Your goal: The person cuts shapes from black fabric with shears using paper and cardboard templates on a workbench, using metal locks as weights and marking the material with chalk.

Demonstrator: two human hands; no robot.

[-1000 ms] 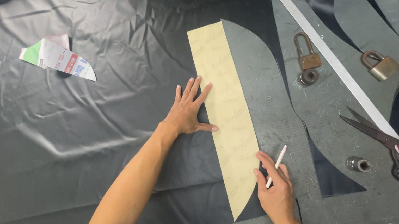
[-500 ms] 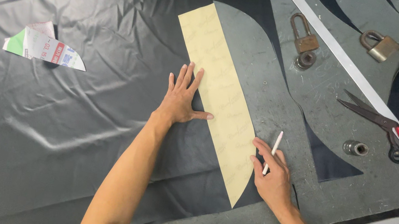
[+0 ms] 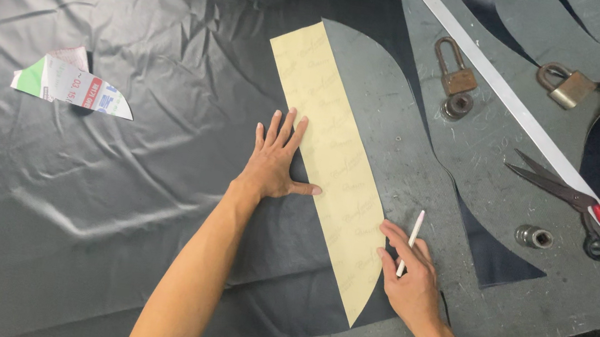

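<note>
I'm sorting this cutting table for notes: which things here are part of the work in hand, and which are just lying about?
In use:
- left hand flat on the dark fabric
- cream paper pattern
- grey pattern board
- right hand with the white marking pencil

Lying about:
- scissors
- two padlocks
- small metal weight
- printed paper scrap
- long ruler

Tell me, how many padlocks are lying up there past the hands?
2. One padlock lies just left of the long pale strip, beside a small round weight. The other padlock lies right of that strip, on grey cut pieces. More could be outside the picture.
</note>
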